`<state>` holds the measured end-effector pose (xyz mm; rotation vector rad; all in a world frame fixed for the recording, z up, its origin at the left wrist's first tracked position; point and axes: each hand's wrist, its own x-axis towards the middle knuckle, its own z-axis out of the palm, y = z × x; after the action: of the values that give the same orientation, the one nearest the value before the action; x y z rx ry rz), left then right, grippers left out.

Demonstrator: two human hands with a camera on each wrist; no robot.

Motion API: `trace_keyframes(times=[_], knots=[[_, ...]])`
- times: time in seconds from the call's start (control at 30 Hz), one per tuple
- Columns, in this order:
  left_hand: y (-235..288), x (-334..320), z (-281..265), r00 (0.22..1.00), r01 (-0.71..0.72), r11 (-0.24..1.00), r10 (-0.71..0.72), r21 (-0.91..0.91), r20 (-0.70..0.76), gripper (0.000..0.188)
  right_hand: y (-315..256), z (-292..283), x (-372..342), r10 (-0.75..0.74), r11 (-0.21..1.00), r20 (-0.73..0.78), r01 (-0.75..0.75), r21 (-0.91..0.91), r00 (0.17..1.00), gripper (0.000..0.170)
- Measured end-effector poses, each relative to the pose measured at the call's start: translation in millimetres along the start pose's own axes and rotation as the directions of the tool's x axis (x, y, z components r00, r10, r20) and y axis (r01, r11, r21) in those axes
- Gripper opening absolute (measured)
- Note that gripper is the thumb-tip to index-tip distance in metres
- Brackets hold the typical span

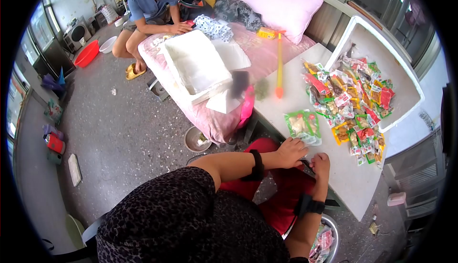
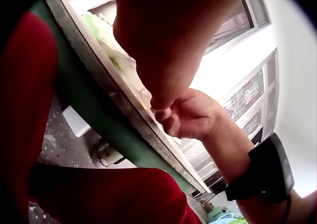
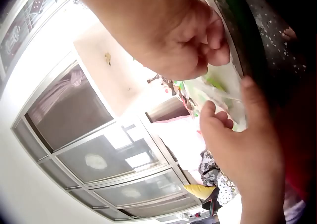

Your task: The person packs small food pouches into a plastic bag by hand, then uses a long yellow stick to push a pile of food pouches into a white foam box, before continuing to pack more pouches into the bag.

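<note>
A clear plastic bag with green printed edges and pale contents lies at the near edge of the white table. My left hand is at its near edge, fingers over the plastic and thumb near the table edge. Close to its right, my right hand has curled fingers and pinches the bag's near corner. In the right wrist view, clear film of the bag stretches between the right hand and the left hand. The right fingertips partly hide what they pinch.
Many small colourful food packets spill from a tipped white foam box. A yellow stick with an orange end lies on the table. Another foam box rests on the pink bed, where a person sits. A metal basin holds more packets.
</note>
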<state>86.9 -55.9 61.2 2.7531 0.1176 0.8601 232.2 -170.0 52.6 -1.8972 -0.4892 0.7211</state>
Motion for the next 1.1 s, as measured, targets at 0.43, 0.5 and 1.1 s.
trace_keyframes(times=[0.43,0.5,1.1], knots=[[-9,-12,11,0.954,-0.189,0.97,0.218,0.152,-0.207,0.023,49,-21,62,-0.492,0.835,-0.177,0.405,-0.373,0.852,0.032],[-13,-11,8,0.967,-0.163,0.975,0.188,0.149,-0.174,0.019,53,-22,67,-0.506,0.85,-0.207,0.443,-0.285,0.837,0.028],[-7,-17,6,0.954,-0.278,0.956,0.263,-0.093,-0.144,0.009,2,-8,9,0.013,0.886,-0.223,0.092,0.454,0.975,0.032]])
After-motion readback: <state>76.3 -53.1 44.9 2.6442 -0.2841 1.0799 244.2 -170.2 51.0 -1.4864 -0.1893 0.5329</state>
